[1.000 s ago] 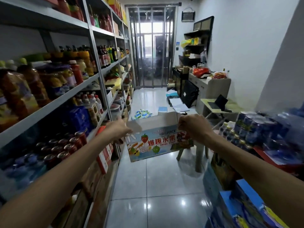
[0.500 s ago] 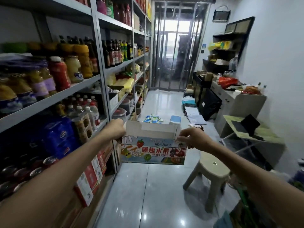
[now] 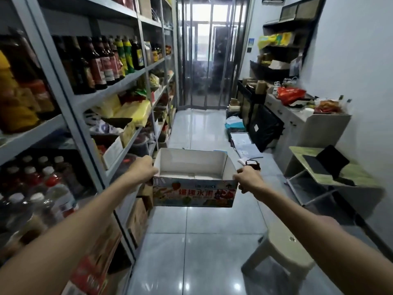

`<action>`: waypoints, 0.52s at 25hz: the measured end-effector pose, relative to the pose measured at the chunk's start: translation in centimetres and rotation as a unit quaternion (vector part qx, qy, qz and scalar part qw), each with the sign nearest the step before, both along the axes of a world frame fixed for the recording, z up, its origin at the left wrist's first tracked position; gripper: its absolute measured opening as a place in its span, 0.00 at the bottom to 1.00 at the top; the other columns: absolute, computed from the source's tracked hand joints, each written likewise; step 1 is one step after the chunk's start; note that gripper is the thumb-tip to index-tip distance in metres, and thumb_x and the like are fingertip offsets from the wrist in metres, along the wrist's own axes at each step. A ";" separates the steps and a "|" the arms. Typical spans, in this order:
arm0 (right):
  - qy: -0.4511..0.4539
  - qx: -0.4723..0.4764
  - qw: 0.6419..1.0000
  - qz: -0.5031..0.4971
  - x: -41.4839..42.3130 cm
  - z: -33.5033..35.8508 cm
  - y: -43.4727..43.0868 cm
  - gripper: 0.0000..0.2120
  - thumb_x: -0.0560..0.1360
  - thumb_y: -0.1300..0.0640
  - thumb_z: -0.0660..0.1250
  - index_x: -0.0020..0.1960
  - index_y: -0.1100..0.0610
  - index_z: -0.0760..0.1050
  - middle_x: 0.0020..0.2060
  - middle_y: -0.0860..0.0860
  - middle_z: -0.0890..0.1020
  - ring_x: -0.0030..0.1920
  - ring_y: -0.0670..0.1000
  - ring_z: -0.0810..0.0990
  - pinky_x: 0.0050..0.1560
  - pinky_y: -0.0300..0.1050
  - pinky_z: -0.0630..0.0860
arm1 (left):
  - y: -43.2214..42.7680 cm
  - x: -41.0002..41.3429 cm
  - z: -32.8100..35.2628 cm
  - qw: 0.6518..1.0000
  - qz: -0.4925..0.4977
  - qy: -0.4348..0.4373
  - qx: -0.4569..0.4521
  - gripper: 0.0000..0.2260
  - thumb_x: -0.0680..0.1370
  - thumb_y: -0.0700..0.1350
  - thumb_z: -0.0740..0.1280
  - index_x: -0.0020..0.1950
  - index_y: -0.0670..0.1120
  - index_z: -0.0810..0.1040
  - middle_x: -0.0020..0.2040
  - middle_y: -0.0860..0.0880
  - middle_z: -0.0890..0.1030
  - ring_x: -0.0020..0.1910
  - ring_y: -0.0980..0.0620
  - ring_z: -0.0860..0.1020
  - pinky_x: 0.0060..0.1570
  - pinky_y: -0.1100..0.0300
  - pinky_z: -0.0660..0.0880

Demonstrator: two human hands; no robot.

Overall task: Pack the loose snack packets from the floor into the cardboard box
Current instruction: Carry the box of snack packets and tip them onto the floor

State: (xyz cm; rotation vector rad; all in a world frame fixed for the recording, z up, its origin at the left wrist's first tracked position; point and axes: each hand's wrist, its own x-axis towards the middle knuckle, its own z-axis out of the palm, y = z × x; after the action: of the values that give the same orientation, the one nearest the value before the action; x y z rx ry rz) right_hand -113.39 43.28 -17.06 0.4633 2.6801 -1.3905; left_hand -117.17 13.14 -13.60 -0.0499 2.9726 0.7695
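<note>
Carrying the empty-looking box (image 3: 194, 193), left hand (image 3: 141, 170) and right hand (image 3: 247, 180) gripping its ends; next, probably park it by the packets.

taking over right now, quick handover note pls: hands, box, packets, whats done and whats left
Cardboard box: held up in the air in the aisle, top open, looks empty inside.
Left hand grips its left end; right hand grips its right end.
Snack packets: none in view.
Done: box is in hand, nothing packed.
Left: find the packets and pack them all into the box.
</note>
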 end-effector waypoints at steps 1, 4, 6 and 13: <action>0.002 0.007 1.000 0.005 -3.5 -0.7 1.0 0.03 0.74 0.65 0.62 0.42 0.62 0.73 0.32 0.52 0.76 0.28 0.50 0.75 0.22 0.37 0.69 | 0.8 -3.4 -0.8 1.000 0.003 -0.008 0.012 0.09 0.73 0.38 0.65 0.33 0.41 0.70 0.32 0.43 0.74 0.30 0.48 0.75 0.25 0.55 0.70; -0.014 0.009 0.999 0.033 -13.4 -3.4 3.9 0.03 0.75 0.66 0.59 0.45 0.62 0.72 0.35 0.56 0.76 0.30 0.51 0.74 0.25 0.41 0.70 | 3.2 -12.3 -3.7 0.999 0.015 -0.039 0.030 0.06 0.72 0.40 0.66 0.37 0.38 0.76 0.36 0.40 0.80 0.37 0.42 0.82 0.38 0.47 0.82; -0.029 0.008 0.998 0.057 -20.9 -4.8 5.4 0.05 0.75 0.66 0.58 0.41 0.61 0.69 0.34 0.57 0.74 0.29 0.51 0.72 0.24 0.41 0.68 | 4.7 -18.2 -5.0 0.996 0.035 -0.067 0.048 0.07 0.73 0.39 0.66 0.35 0.39 0.73 0.33 0.41 0.80 0.36 0.43 0.83 0.39 0.48 0.82; -0.016 0.076 0.985 0.156 -45.9 -4.2 5.3 0.05 0.74 0.63 0.59 0.43 0.61 0.74 0.35 0.58 0.80 0.32 0.56 0.78 0.32 0.48 0.75 | 5.4 -36.6 -5.6 0.981 0.131 -0.106 0.099 0.03 0.75 0.35 0.63 0.42 0.36 0.74 0.38 0.36 0.82 0.36 0.40 0.84 0.41 0.47 0.83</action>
State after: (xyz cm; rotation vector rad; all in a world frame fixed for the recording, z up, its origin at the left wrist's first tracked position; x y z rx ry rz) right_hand -159.27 48.54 -21.25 0.0664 2.6970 -1.0892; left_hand -153.80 18.53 -19.17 -0.4886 2.7034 1.0143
